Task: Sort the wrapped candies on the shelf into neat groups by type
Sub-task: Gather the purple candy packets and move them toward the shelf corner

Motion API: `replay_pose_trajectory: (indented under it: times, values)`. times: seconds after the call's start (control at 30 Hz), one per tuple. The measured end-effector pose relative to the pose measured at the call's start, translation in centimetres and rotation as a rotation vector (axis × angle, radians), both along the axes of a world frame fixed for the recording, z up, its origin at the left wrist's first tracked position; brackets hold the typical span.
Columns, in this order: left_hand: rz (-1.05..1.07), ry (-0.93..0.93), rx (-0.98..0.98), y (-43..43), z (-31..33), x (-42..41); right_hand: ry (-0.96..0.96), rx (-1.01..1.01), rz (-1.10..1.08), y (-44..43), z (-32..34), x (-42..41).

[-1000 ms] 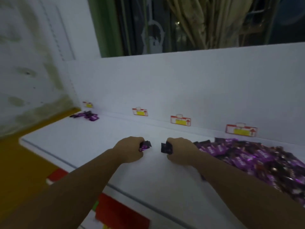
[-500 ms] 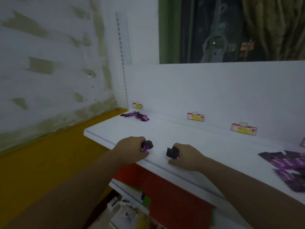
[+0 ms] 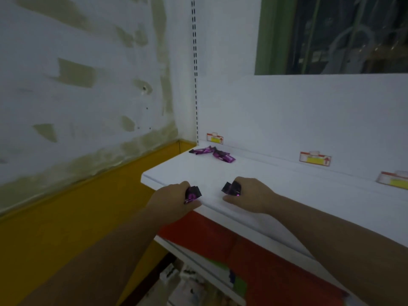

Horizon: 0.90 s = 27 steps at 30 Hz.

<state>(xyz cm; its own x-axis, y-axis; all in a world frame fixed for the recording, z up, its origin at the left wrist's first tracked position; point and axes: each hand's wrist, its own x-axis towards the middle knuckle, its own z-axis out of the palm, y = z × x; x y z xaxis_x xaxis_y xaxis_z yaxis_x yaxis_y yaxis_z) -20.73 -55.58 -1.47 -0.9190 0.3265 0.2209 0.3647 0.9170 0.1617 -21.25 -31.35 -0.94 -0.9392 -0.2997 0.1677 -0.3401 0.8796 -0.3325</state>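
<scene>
**Shelf** [image 3: 276,195]: white and flat, seen from its left end. The front lip runs toward the lower right.

**Left hand** [image 3: 174,200]: at the shelf's front edge, near its left end. Its fingers are curled tight round the left candy [image 3: 192,193], a dark purple wrapper whose end juts out over the shelf. Whether the grip holds one piece or several cannot be told.

**Right hand** [image 3: 254,195]: over the shelf just behind the front edge, beside the left hand and not touching it. Its fingers are curled round the right candy [image 3: 231,188], a dark wrapper with a purple glint, its free end pointing toward the shelf's left end.

**Pile** [image 3: 212,153]: a few purple candies lying loose at the shelf's back left corner, well apart from both hands.

**Tags** [image 3: 315,159]: three, red and yellow, along the shelf's rear edge. The leftmost sits just behind the pile.

**Back panel** [image 3: 309,111]: white, rising from the shelf's rear.

**Wall** [image 3: 77,85]: patchy white and olive, left of the shelf.

**Red panel** [image 3: 220,235]: under the shelf's front lip.

**Window** [image 3: 331,36]: dark with a green frame, above the shelf's back panel.
</scene>
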Motion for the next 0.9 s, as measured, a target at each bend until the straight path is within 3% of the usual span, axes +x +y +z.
replay_pose_trajectory:
  times: [0.23,0.33,0.57,0.9]
  values:
    - [0.031,-0.040,-0.077,-3.0,2.4,-8.1,0.072,-0.022,-0.023,-3.2,0.9,-10.3]
    - [-0.006,-0.072,-0.010,-4.5,3.1,-11.6,0.078,-0.027,-0.044,-3.9,0.9,-14.1]
    - [-0.101,-0.133,0.012,-4.9,0.6,-20.2,0.050,-0.009,-0.128,-3.6,-1.0,-19.6]
    - [-0.398,-0.176,0.114,-1.9,-3.0,-32.7,-0.002,0.028,-0.442,-4.0,-4.2,-25.3]
